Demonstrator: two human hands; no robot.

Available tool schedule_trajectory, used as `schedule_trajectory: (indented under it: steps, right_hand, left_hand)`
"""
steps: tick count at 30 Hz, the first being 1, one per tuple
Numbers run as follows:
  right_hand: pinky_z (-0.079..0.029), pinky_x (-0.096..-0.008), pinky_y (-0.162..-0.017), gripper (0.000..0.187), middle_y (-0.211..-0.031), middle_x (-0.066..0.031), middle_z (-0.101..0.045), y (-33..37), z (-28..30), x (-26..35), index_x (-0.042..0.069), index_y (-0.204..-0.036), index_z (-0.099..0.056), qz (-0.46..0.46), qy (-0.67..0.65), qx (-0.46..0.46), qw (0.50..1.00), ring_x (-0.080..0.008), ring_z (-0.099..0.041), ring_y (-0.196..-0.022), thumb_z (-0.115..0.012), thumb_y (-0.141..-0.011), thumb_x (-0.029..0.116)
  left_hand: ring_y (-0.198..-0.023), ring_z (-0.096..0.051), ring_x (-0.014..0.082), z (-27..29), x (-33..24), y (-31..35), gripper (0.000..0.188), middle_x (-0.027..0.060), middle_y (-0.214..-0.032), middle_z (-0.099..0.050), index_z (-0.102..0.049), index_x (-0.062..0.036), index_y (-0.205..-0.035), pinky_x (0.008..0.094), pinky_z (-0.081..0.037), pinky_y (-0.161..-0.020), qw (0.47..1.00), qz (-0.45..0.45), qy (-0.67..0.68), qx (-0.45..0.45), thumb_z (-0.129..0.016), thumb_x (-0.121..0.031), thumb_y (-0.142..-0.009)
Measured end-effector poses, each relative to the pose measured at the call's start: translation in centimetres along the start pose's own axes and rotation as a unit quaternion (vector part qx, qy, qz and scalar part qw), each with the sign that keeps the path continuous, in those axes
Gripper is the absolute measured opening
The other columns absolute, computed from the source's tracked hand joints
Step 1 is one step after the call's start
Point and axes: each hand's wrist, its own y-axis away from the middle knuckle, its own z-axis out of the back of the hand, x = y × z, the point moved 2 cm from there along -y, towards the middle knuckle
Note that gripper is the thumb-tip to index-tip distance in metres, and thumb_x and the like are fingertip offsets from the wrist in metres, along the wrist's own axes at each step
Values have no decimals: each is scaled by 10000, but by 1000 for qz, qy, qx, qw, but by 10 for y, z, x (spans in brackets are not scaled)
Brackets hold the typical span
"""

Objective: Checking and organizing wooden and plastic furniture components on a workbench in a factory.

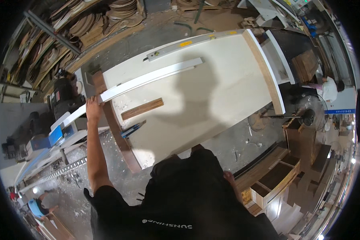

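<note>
My left hand (93, 109), arm stretched out to the left, is closed around a long white strip (152, 78) at the table's left end. More white strip (74, 116) shows on the other side of the hand, over a machine; I cannot tell if it is one piece. The strip lies slantwise over a pale tabletop (172, 116). Nearer me on that top are a brown wood strip (142, 109) and a blue-and-black utility knife (133, 129). Farther back lies a grey spirit level (184, 43). My right hand (228, 176) hangs by my side, mostly hidden by my body.
A machine with a dark motor (64, 94) stands left of the table. Shelves of curved wood pieces (86, 28) are at the back left. A fan (307, 117) and a wooden drawer unit (274, 176) stand to the right. Other people (329, 89) are farther off.
</note>
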Motion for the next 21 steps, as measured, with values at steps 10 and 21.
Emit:
schedule_trajectory:
  steps: [10,21]
  right_hand:
    - [-547,-361,-856,439,-1099,-75,-729,-83,149,141,49,-1317,-655,-156,-205,-104,961,-179,-696,-970,-700,-1036,383]
    - [-602,-368,-817,415,-956,-149,-782,-55,114,186,24,-1248,-710,-132,-136,-160,969,-251,-766,-907,-813,-950,294]
  left_hand:
    - [-1206,-691,397,11,-22,-12,546,176,-1265,-723,-632,-78,-1336,510,-523,-1085,991,9,-7,130,-809,-195,-833]
    - [-938,-773,449,-15,-118,140,604,272,-1006,-770,-627,-61,-1314,575,-620,-817,992,9,15,125,-806,-431,-872]
